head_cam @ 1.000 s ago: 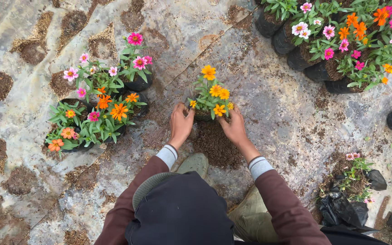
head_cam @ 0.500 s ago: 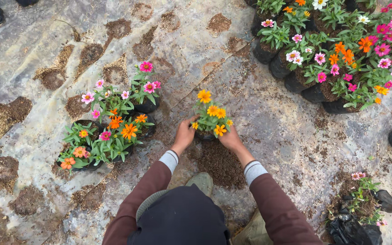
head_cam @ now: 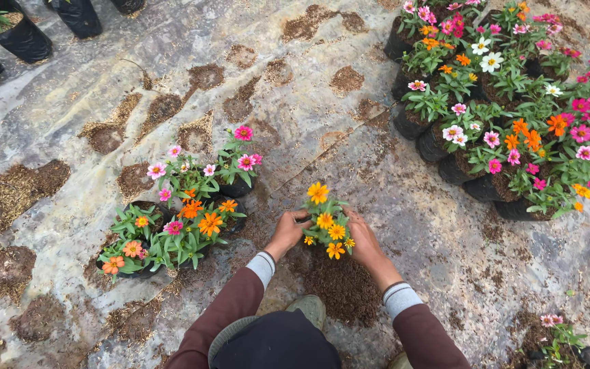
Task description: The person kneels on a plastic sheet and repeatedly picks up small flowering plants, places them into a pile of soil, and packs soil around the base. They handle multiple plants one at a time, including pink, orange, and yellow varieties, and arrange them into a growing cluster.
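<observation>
We see both hands clasped around one small flower pot that stands on a grey ground sheet, a little below and right of the sheet's middle as the head camera shows it. The left hand grips the pot's left side with the fingers curled in under the leaves; the right hand presses flat against its right side, fingers extended along the foliage. The pot itself is mostly hidden by leaves and hands; we can identify its plant by yellow and orange blooms, the tallest one standing above the hands. A patch of loose brown soil lies on the sheet directly below the pot, between the two forearms, which wear maroon sleeves with striped grey cuffs. To the left of the held pot, near but apart from it, stands a cluster of potted flowers with pink blooms at its top and orange ones at its lower end. A larger group of potted flowers in black bags fills the sheet's top right corner, with pink, white and orange blooms. Black bags stand at the top left corner. Further soil patches are scattered across the sheet's upper and left areas. A small pink-flowered plant sits near the bottom right corner.
</observation>
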